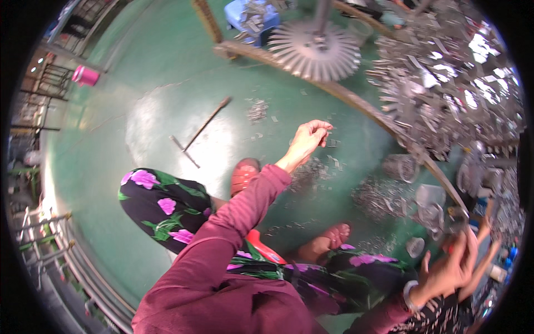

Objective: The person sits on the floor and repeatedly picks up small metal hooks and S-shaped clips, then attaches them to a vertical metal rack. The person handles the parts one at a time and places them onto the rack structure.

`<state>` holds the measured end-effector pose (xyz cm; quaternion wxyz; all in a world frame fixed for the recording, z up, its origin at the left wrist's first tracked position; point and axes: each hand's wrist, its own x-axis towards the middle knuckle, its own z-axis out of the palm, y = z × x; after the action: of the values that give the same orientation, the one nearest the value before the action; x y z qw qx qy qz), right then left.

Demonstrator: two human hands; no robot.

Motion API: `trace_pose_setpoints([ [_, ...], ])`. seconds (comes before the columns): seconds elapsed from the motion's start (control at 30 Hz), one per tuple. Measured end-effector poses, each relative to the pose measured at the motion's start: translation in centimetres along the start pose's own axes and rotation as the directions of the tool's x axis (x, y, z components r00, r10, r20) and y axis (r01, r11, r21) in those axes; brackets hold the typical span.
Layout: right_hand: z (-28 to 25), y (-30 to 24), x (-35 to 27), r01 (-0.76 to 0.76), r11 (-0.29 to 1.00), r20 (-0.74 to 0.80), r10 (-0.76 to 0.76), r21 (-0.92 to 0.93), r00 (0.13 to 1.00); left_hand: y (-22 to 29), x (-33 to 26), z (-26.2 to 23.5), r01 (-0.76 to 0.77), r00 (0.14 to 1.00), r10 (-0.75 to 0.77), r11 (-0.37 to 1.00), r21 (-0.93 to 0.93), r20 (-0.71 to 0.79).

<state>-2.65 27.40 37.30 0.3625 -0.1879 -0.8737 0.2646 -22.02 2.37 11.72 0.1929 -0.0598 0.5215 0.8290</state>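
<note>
Where small metal pieces (310, 173) lay heaped, near side of the fan-like metal wheel (314, 51), left hand (310, 137) hung curled, apparently for fingertip pinching, hold unclear; right hand (453, 270), rightward and nearer than the wheel, bent loosely, blurred, contents unclear.

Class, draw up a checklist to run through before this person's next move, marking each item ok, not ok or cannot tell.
1. Left hand clear of the large metal heap: ok, it is over the floor.
2. Left fingers empty: cannot tell, any small piece there is too small to make out.
3. Right hand clear of the other person's arm: cannot tell, they overlap or nearly so in this view.
4. Floor around the red shoes free of loose metal pieces: not ok, pieces are scattered there.
5. T-shaped tool away from the shoes: ok, it lies apart.
</note>
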Motion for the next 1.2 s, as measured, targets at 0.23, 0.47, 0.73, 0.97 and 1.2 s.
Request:
trace_pose_setpoints([
  [0.23, 4.3, -2.9, 0.7, -0.065, 0.932, 0.144, 0.014, 0.358, 0.989, 11.8, -8.0, 10.7, -0.1, 0.907, 0.065, 0.993, 0.062, 0.416],
  [0.47, 4.3, -4.7, 0.8, -0.102, 0.799, 0.191, -0.016, 0.593, 0.981, 15.4, -10.8, 16.3, -0.591, 0.722, 0.38, 0.774, 0.229, 0.578],
  [0.73, 4.2, -6.4, 0.2, 0.0, 0.858, 0.16, -0.096, 0.513, 0.982, 16.7, -12.5, 16.7, -0.814, 0.561, 0.622, 0.295, 0.501, 0.546],
  [0.97, 2.2, -7.5, 1.3, 0.124, 0.851, 0.146, -0.228, 0.51, 0.963, 18.2, -12.9, 17.3, -0.723, 0.606, 0.458, 0.657, 0.211, 0.65],
  [1.2, -5.1, -11.6, 11.7, 0.28, 0.796, -0.23, -0.182, 0.537, 0.956, 22.7, -14.3, 20.1, -0.549, 0.603, 0.28, 0.825, 0.135, 0.747],
])
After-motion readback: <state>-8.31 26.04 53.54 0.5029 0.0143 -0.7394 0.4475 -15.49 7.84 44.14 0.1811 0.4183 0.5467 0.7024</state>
